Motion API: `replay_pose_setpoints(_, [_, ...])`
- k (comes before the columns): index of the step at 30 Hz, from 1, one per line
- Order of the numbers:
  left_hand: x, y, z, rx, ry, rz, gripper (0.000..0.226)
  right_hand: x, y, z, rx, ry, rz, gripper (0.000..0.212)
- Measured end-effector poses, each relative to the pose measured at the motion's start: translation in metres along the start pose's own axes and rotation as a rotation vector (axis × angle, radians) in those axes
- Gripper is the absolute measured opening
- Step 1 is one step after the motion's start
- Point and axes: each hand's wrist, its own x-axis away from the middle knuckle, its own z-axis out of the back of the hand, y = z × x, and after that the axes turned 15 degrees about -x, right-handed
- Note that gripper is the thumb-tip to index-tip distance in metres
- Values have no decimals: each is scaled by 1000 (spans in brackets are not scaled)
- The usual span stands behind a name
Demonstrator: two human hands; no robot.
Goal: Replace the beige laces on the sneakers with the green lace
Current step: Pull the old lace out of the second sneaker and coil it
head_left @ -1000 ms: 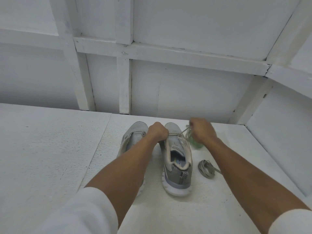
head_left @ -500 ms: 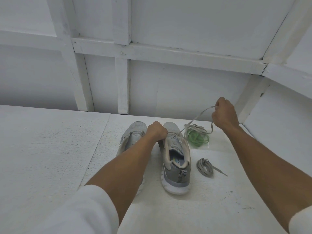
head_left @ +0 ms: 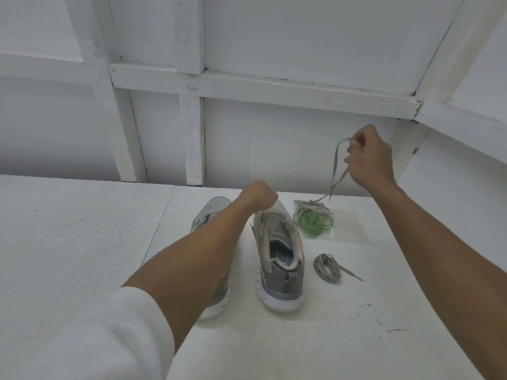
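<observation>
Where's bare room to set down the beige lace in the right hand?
Free: table left of the left sneaker, and the near strip behind the heels. Crowded: right of the right sneaker, with green lace and coiled beige lace.

A white sleeve (head_left: 109,338) fills the lower left corner of the view. It is plain, soft-looking cloth with a smooth surface and a few shallow folds. It ends in a rounded edge part-way along the left forearm (head_left: 192,264). Beyond that edge the arm is bare down to the left hand (head_left: 258,197), which is slightly blurred. The right forearm (head_left: 439,242) is bare along all that shows of it, from the right edge of the view to the right hand (head_left: 369,160). Both forearms are slim and taper toward the wrists. Both hands are bare.
</observation>
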Motion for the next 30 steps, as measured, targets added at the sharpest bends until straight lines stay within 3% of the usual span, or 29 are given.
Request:
replay_pose_setpoints(5, [38, 55, 42, 439, -37, -345, 62, 11, -37, 12, -96, -141, 113, 7])
replay_pose_setpoints(11, [95, 55, 48, 696, -170, -479, 29, 11, -54, 24, -79, -64, 224, 7])
replay_pose_setpoints(18, [161, 25, 80, 772, -63, -514, 32, 19, -32, 24, 56, -59, 166, 8])
replay_pose_setpoints(24, [149, 48, 113, 1010, 170, -661, 33, 66, -43, -11, 111, -406, 269, 12])
replay_pose_setpoints(26, [125, 45, 116, 880, 354, -651, 32, 81, -53, -19, 113, -498, 362, 13])
replay_pose_setpoints(28, [104, 33, 117, 317, 548, -613, 39, 83, -65, -18, 82, -517, 501, 14])
replay_pose_setpoints(30, [92, 17, 117, -190, 405, -545, 38, 73, -77, -9, 49, -488, 589, 11])
